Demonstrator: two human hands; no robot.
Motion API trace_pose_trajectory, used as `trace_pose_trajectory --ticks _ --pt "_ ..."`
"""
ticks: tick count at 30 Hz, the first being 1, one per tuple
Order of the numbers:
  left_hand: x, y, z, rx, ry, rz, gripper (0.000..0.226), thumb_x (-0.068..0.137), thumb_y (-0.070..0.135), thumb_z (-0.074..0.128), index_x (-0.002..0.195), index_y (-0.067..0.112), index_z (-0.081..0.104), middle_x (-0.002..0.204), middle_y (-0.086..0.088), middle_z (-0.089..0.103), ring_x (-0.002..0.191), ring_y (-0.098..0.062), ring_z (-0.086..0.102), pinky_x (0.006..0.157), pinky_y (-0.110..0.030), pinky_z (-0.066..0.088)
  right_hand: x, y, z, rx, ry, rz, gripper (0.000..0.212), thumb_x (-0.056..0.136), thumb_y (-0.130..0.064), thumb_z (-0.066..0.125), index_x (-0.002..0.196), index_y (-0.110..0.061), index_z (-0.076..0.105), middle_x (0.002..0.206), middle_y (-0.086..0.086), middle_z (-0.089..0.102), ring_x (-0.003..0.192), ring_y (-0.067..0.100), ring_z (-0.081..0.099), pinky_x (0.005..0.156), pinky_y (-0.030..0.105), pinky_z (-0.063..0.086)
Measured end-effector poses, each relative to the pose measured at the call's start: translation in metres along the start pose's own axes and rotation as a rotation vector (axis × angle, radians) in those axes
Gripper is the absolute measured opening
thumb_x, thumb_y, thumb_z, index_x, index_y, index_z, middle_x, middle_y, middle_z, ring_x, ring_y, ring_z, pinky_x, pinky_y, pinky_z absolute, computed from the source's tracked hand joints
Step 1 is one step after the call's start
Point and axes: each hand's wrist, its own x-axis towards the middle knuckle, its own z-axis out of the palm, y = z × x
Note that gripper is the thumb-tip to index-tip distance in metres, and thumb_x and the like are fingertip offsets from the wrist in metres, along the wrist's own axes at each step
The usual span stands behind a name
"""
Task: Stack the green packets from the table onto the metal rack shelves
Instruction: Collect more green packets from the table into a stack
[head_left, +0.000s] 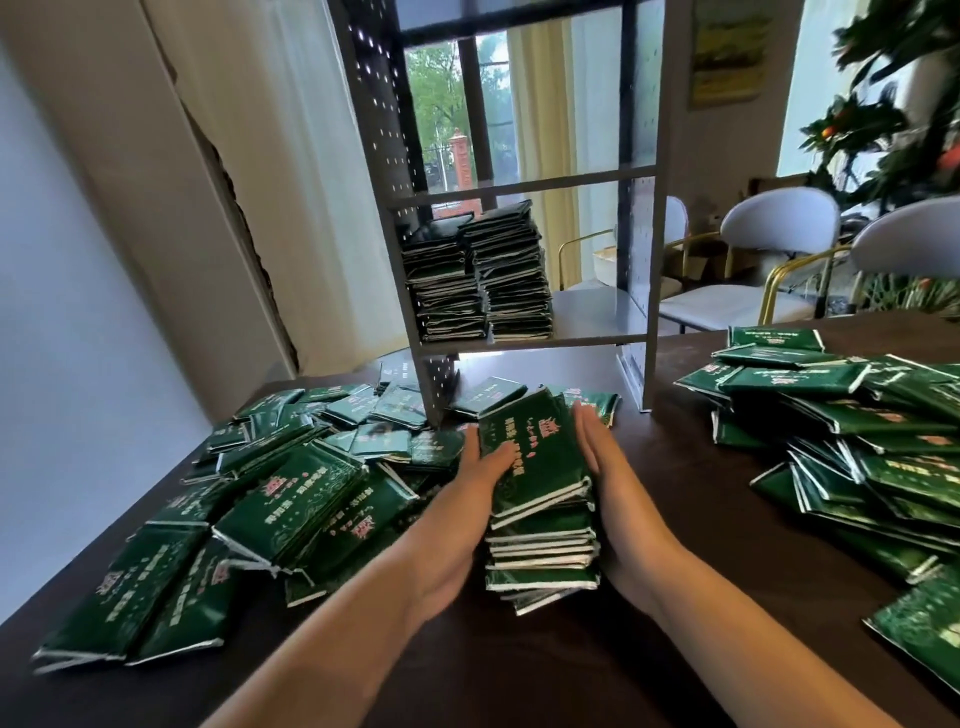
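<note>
Left hand (457, 525) and right hand (618, 499) clasp glossy, flat packet stack (540, 514).

White chairs (779, 223) behind table; potted plant (883, 119), possibly orange-fruited; framed picture (727, 52) on wall; window (457, 114).
</note>
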Motion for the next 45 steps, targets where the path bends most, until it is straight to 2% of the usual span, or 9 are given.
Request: trace_pose_trajectory --ticks 2,5,9,13,17,25,35,40,45 --pt "0.005 -0.003 -0.004 0.006 0.011 0.085 0.052 0.106 0.017 0.048 0.151 0.032 0.027 0.143 -0.013 0.057 0.129 -0.027 0.056 0.1 -0.032 0.045 0.0 -0.003 0.003 -0.016 0.02 0.01 0.06 0.083 -0.058 0.06 0.137 -0.032 0.059 0.114 0.004 0.076 0.103 0.024 0.074 0.094 0.043 0.054" --pt "0.01 0.01 0.012 -0.149 0.003 -0.136 0.019 0.104 0.028 0.05 0.112 0.043 0.056 0.102 -0.001 0.078 0.095 -0.02 0.075 0.09 -0.04 0.056 0.0 -0.005 0.008 -0.063 0.03 0.021 0.065 0.091 -0.049 0.06 0.151 -0.03 0.043 0.114 0.005 0.076 0.099 0.025 0.075 0.085 0.039 0.055" --pt "0.009 0.008 0.001 -0.275 0.017 -0.143 0.033 0.101 0.029 0.053 0.132 0.02 0.061 0.119 -0.012 0.073 0.113 -0.033 0.068 0.101 -0.048 0.051 -0.003 -0.006 0.013 -0.091 0.096 0.033 0.066 0.093 -0.048 0.059 0.154 -0.045 0.032 0.112 0.001 0.076 0.098 0.025 0.075 0.096 0.045 0.054" --pt "0.006 0.007 -0.001 -0.306 0.043 -0.218 0.037 0.091 0.033 0.062 0.114 0.006 0.073 0.115 -0.018 0.073 0.111 -0.038 0.067 0.106 -0.051 0.047 -0.01 -0.016 0.015 -0.107 0.139 0.092 0.049 0.096 -0.054 0.052 0.133 -0.024 0.064 0.107 0.009 0.077 0.098 0.029 0.074 0.098 0.046 0.053" --pt "0.001 0.01 0.006 -0.352 0.042 -0.268 0.037 0.09 0.034 0.061 0.107 0.004 0.075 0.113 -0.022 0.072 0.106 -0.04 0.068 0.105 -0.053 0.048 -0.018 -0.014 0.018 -0.121 0.163 0.134 0.051 0.097 -0.056 0.047 0.101 -0.017 0.079 0.1 0.014 0.077 0.09 0.032 0.075 0.087 0.043 0.056" --pt "-0.004 0.011 0.015 -0.391 0.058 -0.316 0.036 0.089 0.033 0.063 0.106 0.004 0.075 0.111 -0.02 0.074 0.099 -0.038 0.069 0.103 -0.051 0.049 -0.034 -0.02 0.023 -0.02 0.181 0.09 0.054 0.099 -0.054 0.042 0.107 -0.013 0.076 0.098 0.016 0.077 0.08 0.03 0.075 0.066 0.034 0.056" --pt "-0.019 0.013 -0.004 -0.243 0.087 -0.408 0.073 0.054 0.049 0.086 0.113 0.009 0.072 0.107 -0.014 0.076 0.103 -0.034 0.071 0.087 -0.045 0.053 -0.051 -0.02 0.031 -0.125 0.208 0.145 0.034 0.097 -0.046 0.055 0.116 -0.023 0.07 0.102 0.01 0.078 0.093 0.031 0.075 0.089 0.047 0.058" --pt "-0.019 0.007 -0.005 -0.264 0.077 -0.401 0.083 0.052 0.051 0.091 0.12 0.009 0.069 0.112 -0.013 0.075 0.108 -0.033 0.07 0.103 -0.05 0.049 -0.056 -0.028 0.025 -0.114 0.248 0.2 0.041 0.096 -0.047 0.055 0.108 -0.014 0.077 0.102 0.012 0.078 0.092 0.032 0.075 0.088 0.044 0.056" --pt "-0.017 0.001 0.005 -0.28 0.035 -0.379 0.066 0.065 0.052 0.084 0.115 0.01 0.073 0.108 -0.011 0.076 0.102 -0.029 0.073 0.098 -0.043 0.053 -0.058 -0.032 0.019 -0.119 0.264 0.203 0.042 0.096 -0.046 0.054 0.105 -0.012 0.078 0.1 0.014 0.078 0.088 0.033 0.075 0.086 0.043 0.056"
